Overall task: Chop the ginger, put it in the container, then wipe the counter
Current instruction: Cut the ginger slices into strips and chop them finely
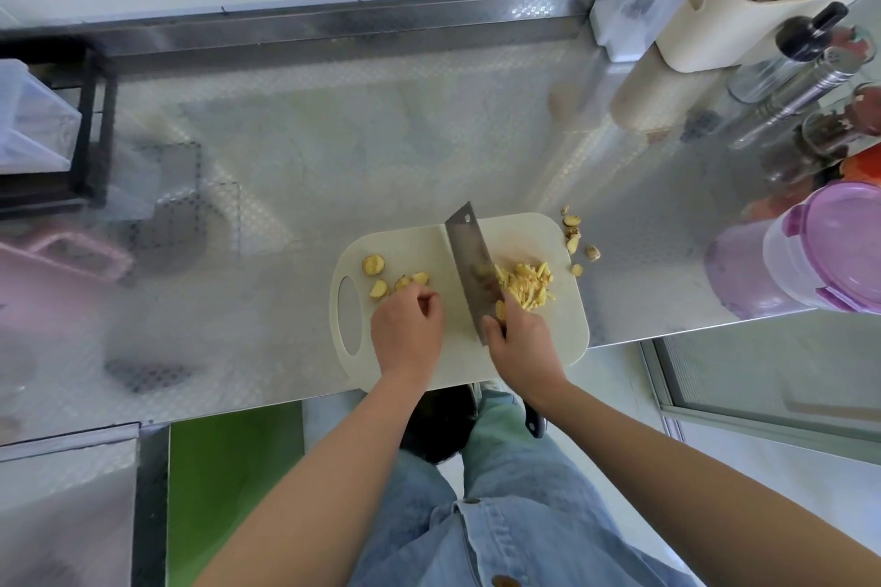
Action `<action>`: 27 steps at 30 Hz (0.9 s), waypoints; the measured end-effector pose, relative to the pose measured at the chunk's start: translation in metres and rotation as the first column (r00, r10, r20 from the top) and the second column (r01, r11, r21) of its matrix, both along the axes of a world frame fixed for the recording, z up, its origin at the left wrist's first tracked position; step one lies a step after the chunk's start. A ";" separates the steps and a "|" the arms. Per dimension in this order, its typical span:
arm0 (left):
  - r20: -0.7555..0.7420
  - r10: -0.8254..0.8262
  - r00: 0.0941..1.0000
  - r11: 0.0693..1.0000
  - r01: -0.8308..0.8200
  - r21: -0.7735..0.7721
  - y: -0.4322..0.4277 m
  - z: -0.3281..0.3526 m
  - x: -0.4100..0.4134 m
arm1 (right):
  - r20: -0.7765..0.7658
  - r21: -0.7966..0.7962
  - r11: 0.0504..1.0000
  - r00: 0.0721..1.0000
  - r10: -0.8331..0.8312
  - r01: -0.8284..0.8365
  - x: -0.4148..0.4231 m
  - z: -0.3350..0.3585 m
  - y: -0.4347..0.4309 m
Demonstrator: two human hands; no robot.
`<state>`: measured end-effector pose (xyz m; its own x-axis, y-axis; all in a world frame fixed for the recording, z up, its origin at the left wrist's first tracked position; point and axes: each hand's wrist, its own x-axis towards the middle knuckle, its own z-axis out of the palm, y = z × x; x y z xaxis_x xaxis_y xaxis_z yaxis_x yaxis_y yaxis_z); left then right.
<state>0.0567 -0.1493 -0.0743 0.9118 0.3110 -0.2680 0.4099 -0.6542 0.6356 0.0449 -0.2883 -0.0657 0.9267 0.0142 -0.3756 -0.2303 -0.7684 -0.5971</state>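
While right hand (519,338) grips flat steel cleaver (469,262), ginger slivers (527,284) heaped

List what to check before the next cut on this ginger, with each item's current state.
1. Grip on cleaver: right hand grips it where blade meets handle, ok.
2. Left hand clear of the blade: bare board between them, ok.
3. Hold on ginger slices: fingers curl over some, grip hidden, cannot tell.
4. Cutting board seated: near right corner seems to overhang the counter edge, not ok.
5. Chopped ginger out of the way: piled right of the blade, ok.
6. Container ready: purple lid on, not ok.
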 end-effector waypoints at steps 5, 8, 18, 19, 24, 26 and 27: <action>0.091 -0.009 0.996 0.981 -0.009 0.194 0.015 0.001 0.008 | 0.037 -0.023 0.998 0.998 -0.058 0.059 0.017 0.004 -0.009; 0.060 -0.100 0.993 0.941 0.075 0.329 0.022 0.004 0.016 | 0.033 0.037 0.994 0.994 0.102 -0.104 0.014 0.007 -0.007; -0.078 -0.286 0.955 0.777 0.279 0.564 0.023 0.005 0.037 | 0.027 -0.050 0.998 0.999 0.048 -0.046 0.023 0.002 -0.019; -0.083 -0.281 0.956 0.780 0.278 0.561 0.023 0.005 0.037 | 0.027 -0.043 0.998 0.998 0.051 -0.050 0.022 0.001 -0.020; 0.031 -0.315 0.948 0.838 0.263 0.478 0.022 0.003 0.038 | 0.038 -0.009 1.000 0.999 0.027 -0.027 0.018 0.002 -0.019; 0.046 -0.300 0.953 0.919 0.276 0.282 0.014 0.002 0.039 | 0.049 -0.001 1.000 0.998 0.031 -0.031 0.018 0.004 -0.017; 0.015 -0.285 0.958 0.946 0.279 0.165 0.008 0.004 0.038 | 0.054 -0.002 0.999 0.998 0.040 -0.040 0.018 0.005 -0.016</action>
<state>0.0951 -0.1416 -0.0707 0.9770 0.0754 -0.1994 0.1714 -0.8340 0.5245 0.0631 -0.3047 -0.0606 0.9442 0.0508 -0.3255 -0.1674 -0.7770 -0.6068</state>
